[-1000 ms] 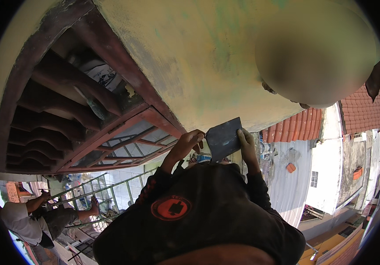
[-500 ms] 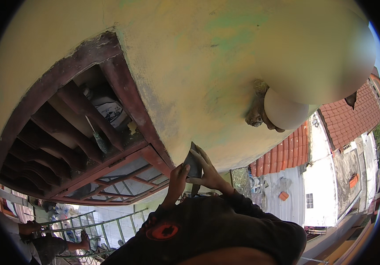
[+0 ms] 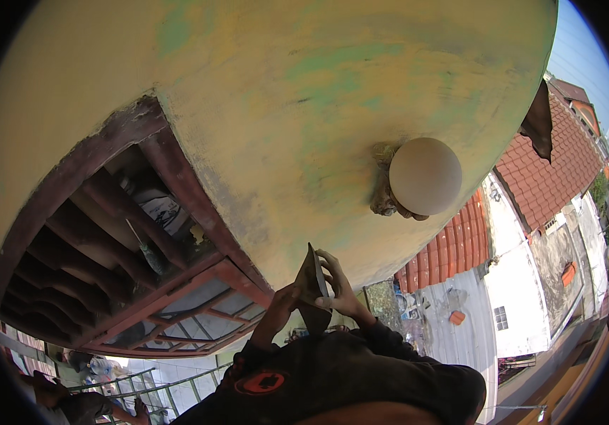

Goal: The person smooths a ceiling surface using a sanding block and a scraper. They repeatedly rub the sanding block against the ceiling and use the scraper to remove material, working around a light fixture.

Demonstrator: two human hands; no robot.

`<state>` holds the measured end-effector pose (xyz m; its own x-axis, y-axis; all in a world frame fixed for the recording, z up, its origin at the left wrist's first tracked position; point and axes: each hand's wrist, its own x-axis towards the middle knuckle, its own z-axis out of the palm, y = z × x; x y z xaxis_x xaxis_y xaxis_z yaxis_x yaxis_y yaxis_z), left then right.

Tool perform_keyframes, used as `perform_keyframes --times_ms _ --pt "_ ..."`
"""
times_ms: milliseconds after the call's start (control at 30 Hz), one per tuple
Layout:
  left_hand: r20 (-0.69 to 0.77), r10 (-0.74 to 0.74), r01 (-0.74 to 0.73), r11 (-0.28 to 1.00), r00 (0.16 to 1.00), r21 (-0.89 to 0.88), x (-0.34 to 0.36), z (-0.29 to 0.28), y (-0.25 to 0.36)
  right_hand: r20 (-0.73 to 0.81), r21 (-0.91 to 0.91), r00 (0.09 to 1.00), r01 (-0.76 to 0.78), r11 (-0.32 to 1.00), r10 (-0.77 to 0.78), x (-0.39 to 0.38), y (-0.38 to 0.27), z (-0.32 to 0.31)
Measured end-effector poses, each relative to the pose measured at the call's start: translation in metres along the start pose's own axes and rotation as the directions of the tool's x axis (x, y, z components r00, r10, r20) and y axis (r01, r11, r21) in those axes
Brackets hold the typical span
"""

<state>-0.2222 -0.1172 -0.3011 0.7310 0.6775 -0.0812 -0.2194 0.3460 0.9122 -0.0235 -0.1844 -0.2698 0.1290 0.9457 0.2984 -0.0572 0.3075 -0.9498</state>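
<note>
In front of my chest, close to a patchy yellow and green wall [image 3: 248, 156], I hold a bent dark grey sheet of sandpaper [image 3: 311, 278]. My left hand [image 3: 281, 306] grips its left side with the fingers closed. On the right edge, my right hand [image 3: 341, 289] has its fingers curled over the sheet and its thumb against the near face. The upper corner of the sheet points up toward the wall, and its lower part hangs between my wrists.
A round lamp globe [image 3: 425, 176] on an ornate bracket juts from the wall. Left is a dark red louvred frame [image 3: 195, 170], with a thin-shafted tool [image 3: 147, 253] among its slats. Below left are green metal rails [image 3: 170, 397] and another person's arm [image 3: 127, 413]. Tiled roofs [image 3: 552, 166] lie at right.
The sandpaper has turned and spread wider between my hands, and my right fingers have shifted along its edge. The view has moved, bringing the whole lamp globe into sight.
</note>
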Motion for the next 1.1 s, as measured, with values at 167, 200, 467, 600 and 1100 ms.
perform_keyframes --times_ms 167,200,467,600,1100 --pt "-0.239 0.191 -0.128 0.958 0.952 0.257 0.016 0.013 0.006 -0.167 -0.599 0.972 0.035 0.8 -0.167 0.001 -0.028 -0.001" --pt "-0.295 0.271 -0.156 0.92 0.916 0.359 0.016 0.021 0.009 -0.197 -0.678 0.956 0.027 0.734 -0.217 0.002 -0.037 0.003" --pt "-0.393 0.299 -0.056 0.85 0.869 0.524 0.016 0.026 0.01 -0.12 -0.695 0.975 0.051 0.718 -0.185 -0.004 -0.041 -0.005" --pt "-0.362 0.353 -0.076 0.798 0.863 0.598 0.016 0.03 0.018 -0.099 -0.525 0.984 0.077 0.848 -0.151 -0.007 -0.022 -0.021" --pt "-0.086 -0.265 0.259 0.963 0.96 -0.07 0.029 0.038 0.017 -0.42 -0.154 0.907 -0.102 0.983 0.028 0.001 -0.02 -0.02"
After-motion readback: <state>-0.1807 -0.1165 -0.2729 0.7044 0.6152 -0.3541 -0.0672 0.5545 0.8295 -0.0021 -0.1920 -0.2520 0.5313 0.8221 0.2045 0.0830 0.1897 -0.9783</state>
